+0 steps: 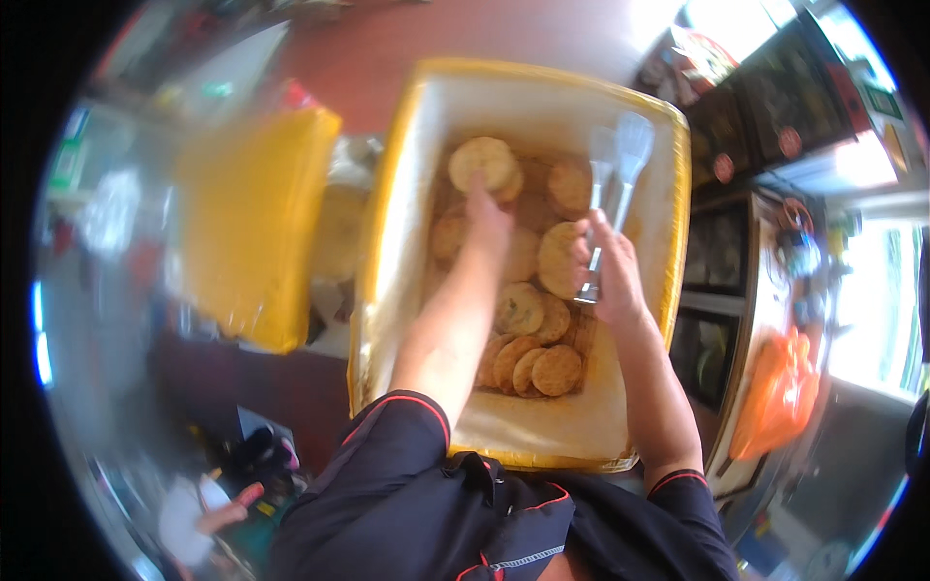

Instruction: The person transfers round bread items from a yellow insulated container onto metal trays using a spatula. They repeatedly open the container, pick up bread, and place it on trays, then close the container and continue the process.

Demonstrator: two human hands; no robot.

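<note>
A deep box (pixel 676 218) with yellow-wrapped rims stands before me, its inner walls pale. Several round golden flatbreads (pixel 556 370) lie on its brown bottom, some overlapping in a row at the near end. My left hand (pixel 488 214) reaches inside and grips one round flatbread (pixel 482 161) by its near edge, thumb on top; the fingers beneath are hidden. In my right hand (pixel 610 265) is a pair of metal tongs (pixel 631 156), held near the handle end with the broad tips pointing away from me. The tongs are over the box's right side.
A yellow-wrapped slab (pixel 247 232), perhaps the lid, stands left of the box. Dark glass-fronted cabinets (pixel 716 348) run along the right, beside an orange plastic bag (pixel 781 392). Another person's arm (pixel 229 512) shows at lower left. Red floor (pixel 465 33) stretches beyond the box.
</note>
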